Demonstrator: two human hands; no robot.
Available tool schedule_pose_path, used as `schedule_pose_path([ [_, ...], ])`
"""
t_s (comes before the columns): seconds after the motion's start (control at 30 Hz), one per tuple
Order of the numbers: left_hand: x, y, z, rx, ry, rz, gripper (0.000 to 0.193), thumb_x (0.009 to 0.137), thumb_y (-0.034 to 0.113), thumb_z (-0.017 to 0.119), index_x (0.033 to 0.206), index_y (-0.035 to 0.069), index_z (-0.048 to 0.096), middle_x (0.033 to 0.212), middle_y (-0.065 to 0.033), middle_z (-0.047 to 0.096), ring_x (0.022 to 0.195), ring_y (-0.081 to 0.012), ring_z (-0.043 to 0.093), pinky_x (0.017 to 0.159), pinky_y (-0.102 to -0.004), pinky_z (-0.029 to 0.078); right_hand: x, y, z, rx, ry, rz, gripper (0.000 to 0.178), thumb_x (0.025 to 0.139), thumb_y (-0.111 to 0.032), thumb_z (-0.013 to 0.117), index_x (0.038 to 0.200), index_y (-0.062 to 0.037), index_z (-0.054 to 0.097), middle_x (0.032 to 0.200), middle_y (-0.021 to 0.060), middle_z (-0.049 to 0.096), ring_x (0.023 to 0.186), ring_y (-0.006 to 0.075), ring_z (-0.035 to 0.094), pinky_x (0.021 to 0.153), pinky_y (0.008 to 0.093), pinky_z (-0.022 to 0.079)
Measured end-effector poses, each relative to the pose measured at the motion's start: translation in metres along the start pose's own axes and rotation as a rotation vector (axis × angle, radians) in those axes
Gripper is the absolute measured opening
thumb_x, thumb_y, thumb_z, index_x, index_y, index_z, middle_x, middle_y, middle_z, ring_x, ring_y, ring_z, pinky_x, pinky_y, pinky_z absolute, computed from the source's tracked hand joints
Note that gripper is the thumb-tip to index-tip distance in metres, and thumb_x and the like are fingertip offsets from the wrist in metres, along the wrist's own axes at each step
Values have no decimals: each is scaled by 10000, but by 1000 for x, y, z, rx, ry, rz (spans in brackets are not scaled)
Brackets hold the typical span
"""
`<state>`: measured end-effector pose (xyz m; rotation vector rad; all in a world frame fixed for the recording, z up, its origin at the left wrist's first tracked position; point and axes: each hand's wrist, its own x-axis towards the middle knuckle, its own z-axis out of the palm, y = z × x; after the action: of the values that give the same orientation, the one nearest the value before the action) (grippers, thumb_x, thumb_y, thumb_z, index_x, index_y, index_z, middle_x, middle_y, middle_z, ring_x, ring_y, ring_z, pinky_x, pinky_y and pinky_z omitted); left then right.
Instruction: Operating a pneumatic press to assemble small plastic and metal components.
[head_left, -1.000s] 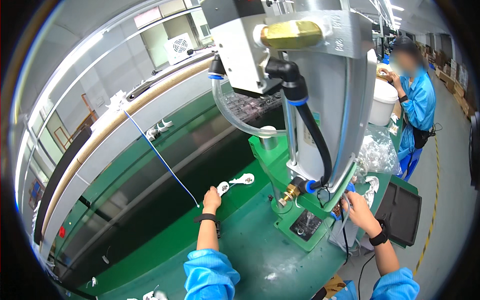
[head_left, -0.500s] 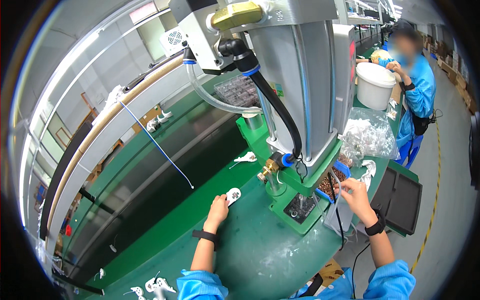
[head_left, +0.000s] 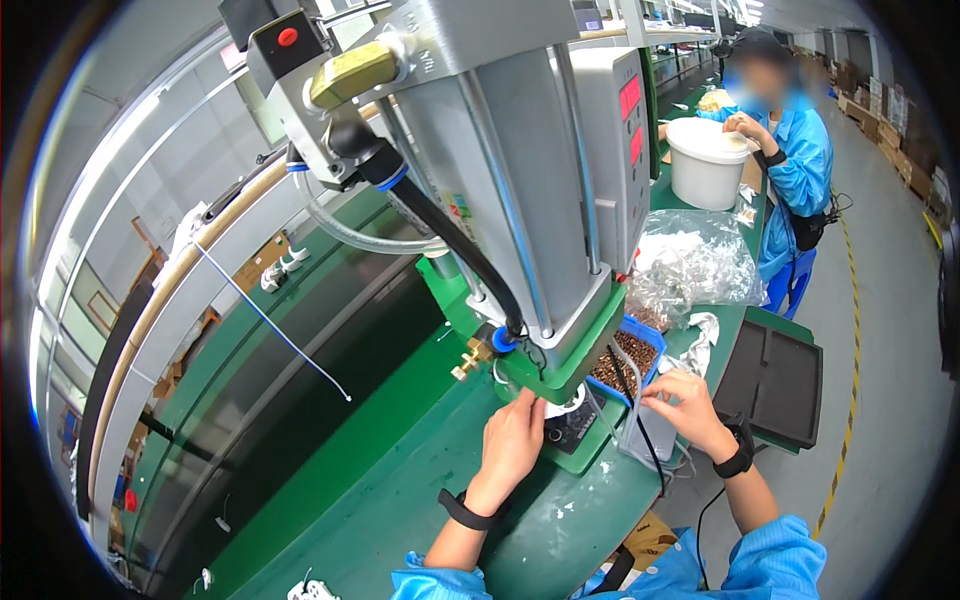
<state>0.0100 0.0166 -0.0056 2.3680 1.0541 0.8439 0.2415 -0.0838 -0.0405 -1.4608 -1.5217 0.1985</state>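
Feeding a white part under a green press, hands apart

Left hand [head_left: 512, 440]: fingertips clamped on white plastic part [head_left: 567, 405], smooth, curved edge showing, rest hidden by fingers and press. Part sits below the green metal press head [head_left: 575, 360], over a black plate [head_left: 572, 432] with pale markings, too small to read. Right hand [head_left: 690, 405]: thumb and fingers curled close together, just beside grey cable [head_left: 634, 400] and blue tray [head_left: 653, 338]; cannot tell if anything is pinched.

Tray: one, plastic, full of small copper-coloured metal pieces [head_left: 622, 365], grainy heap, too many to count. Press: one smooth grey metal cylinder [head_left: 505, 190], one hexagonal brass fitting [head_left: 350, 75], one ribless black hose [head_left: 450, 240]. Wristbands: two, black, one per wrist. Clear crinkled bag [head_left: 720, 280], one, white contents. White round bucket [head_left: 705, 172], one, lidded. Black shallow tray [head_left: 770, 380], one, rectangular.

Writing: two red-lit windows on pale control box [head_left: 612, 180]; raised marks on grey cylinder cap, blurred.
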Motion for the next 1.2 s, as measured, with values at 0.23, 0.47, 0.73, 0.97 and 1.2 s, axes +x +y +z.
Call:
schedule_pose_path([
  [0.23, -1, 10, -1, -36, -6, -52, 115, 827, 77, 474, 901, 7, 527, 719, -223, 562, 664, -409, 541, 573, -467, 431, -10, 8, -10, 13, 84, 78, 107, 660, -44, 687, 760, -29, 651, 666, 59, 586, 559, 133, 494, 528, 249, 403],
  [0.47, -5, 21, 3, 94, 56, -151, 169, 800, 93, 533, 925, 17, 617, 744, -250, 558, 713, -414, 548, 625, -441, 452, -13, 1, 7, 111, 136, 95, 114, 655, -25, 690, 762, -18, 649, 667, 64, 587, 562, 121, 499, 531, 243, 400],
  [0.73, -5, 17, 6, 2, 12, -245, 190, 819, 131, 530, 927, 4, 622, 751, -257, 553, 737, -406, 549, 625, -401, 448, -16, 13, 40, 469, 292, 310, 68, 713, -11, 655, 777, 7, 637, 685, 33, 584, 610, 66, 484, 552, 212, 392],
  [0.97, -9, 3, 5, -185, -9, -264, 160, 817, 149, 528, 871, 13, 593, 603, -193, 530, 521, -339, 508, 505, -353, 404, -33, 32, 50, 381, 204, 336, 68, 742, -17, 636, 798, 20, 631, 689, 20, 559, 609, 58, 468, 551, 206, 373],
  [1.2, -13, 1, 6, -373, -10, -283, 269, 841, 189, 524, 984, -33, 569, 522, -141, 484, 433, -180, 434, 468, -302, 359, -25, 29, 50, 509, 252, 349, 105, 763, -15, 612, 858, 16, 644, 739, 35, 575, 661, 72, 513, 594, 200, 408],
])
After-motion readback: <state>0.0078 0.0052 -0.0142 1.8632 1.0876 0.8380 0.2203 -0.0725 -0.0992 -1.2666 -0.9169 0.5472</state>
